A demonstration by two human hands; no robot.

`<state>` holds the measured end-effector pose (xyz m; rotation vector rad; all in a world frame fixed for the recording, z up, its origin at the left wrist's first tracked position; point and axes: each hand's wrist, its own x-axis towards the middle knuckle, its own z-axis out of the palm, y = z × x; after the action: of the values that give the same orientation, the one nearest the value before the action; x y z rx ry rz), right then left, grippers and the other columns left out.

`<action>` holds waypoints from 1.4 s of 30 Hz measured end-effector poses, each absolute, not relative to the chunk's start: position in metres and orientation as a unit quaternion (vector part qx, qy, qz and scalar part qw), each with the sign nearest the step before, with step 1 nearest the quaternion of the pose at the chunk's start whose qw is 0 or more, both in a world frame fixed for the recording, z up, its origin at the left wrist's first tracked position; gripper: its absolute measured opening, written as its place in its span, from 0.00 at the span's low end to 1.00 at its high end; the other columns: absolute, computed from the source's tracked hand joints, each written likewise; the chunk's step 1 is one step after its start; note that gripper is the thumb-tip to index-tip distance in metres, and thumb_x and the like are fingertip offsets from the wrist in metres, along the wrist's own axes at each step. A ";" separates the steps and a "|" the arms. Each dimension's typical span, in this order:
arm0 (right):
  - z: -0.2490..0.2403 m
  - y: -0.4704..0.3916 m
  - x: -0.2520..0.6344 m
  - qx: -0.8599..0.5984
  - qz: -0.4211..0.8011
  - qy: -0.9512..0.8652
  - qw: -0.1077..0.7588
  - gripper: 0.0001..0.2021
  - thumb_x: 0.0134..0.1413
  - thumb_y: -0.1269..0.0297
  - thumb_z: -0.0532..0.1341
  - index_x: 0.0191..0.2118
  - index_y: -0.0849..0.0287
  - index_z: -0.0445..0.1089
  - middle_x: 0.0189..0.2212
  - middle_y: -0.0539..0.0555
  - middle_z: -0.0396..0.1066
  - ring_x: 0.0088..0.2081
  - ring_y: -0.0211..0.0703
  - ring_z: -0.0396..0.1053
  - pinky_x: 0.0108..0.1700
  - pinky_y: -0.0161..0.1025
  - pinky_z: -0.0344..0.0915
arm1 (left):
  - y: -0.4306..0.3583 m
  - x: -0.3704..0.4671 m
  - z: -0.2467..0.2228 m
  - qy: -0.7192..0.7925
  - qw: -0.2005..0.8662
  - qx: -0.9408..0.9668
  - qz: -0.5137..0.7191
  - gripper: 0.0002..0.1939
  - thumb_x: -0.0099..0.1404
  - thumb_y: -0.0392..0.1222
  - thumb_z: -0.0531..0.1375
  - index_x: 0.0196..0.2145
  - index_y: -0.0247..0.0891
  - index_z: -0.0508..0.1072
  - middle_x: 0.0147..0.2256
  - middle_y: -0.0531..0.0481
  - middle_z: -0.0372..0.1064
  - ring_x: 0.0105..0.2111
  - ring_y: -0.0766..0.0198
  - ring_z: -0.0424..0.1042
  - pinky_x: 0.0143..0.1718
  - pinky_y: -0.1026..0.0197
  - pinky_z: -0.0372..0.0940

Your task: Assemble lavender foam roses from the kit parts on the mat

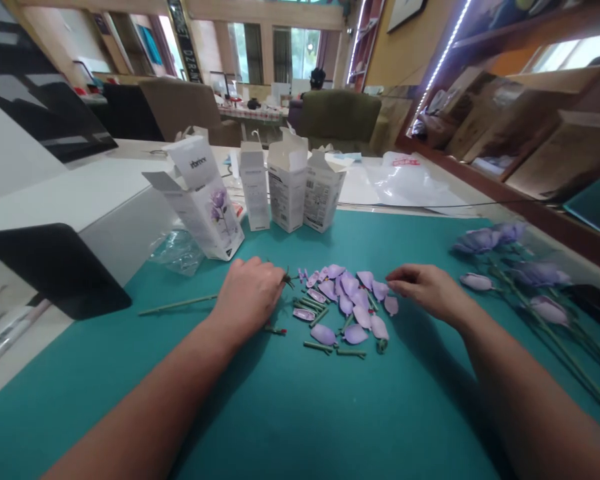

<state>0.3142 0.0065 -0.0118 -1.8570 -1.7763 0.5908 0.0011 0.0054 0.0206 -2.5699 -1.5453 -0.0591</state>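
My left hand (250, 293) is closed over a long green flower stem (177, 305). The stem sticks out to the left of the hand, and its dark green leafy end (289, 279) shows past my fingertips; the middle is hidden under my fingers. A short green piece with a red tip (276, 330) lies just below that hand. Beside the right edge of the loose purple petals (350, 287), my right hand (425, 287) hovers with fingers bent and slightly apart, nothing visible in them. Short green stem pieces (318, 347) and pink-lilac cupped parts (304, 313) lie among the petals.
Open white boxes (286, 193) stand along the back of the green mat (330, 413), with crumpled clear plastic (177, 252) at the left. A black tablet-like panel (55, 270) leans there. Assembled purple flowers (540, 273) lie at the right. A person (317, 79) sits far behind.
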 end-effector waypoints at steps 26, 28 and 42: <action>-0.024 0.063 0.194 -0.496 0.016 -0.868 0.032 0.07 0.51 0.67 0.62 0.36 0.58 0.77 0.37 0.59 0.71 0.38 0.48 0.67 0.38 0.38 0.58 | 0.023 -0.007 -0.003 -0.561 0.066 -0.825 0.007 0.11 0.66 0.37 0.53 0.37 0.36 0.75 0.36 0.42 0.75 0.39 0.49 0.71 0.36 0.53 0.55; -0.024 0.061 0.196 -0.497 0.017 -0.867 0.045 0.06 0.52 0.67 0.62 0.33 0.59 0.76 0.36 0.59 0.72 0.38 0.48 0.66 0.39 0.38 0.58 | 0.021 -0.007 0.000 -0.563 0.069 -0.823 -0.002 0.11 0.66 0.38 0.53 0.39 0.36 0.75 0.37 0.42 0.74 0.40 0.49 0.70 0.36 0.53 0.55; -0.014 0.012 0.231 -0.538 0.438 -0.570 0.441 0.15 0.40 0.54 0.66 0.33 0.59 0.70 0.23 0.47 0.68 0.24 0.36 0.63 0.27 0.35 0.59 | 0.004 0.044 -0.001 -0.407 0.055 -0.911 -0.049 0.10 0.65 0.45 0.56 0.36 0.38 0.75 0.36 0.45 0.73 0.40 0.52 0.67 0.35 0.55 0.54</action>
<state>0.2314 0.0122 -0.0142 -1.3347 -1.4147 1.0860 0.0439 0.0037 -0.0014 -2.7649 -1.2351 -0.1500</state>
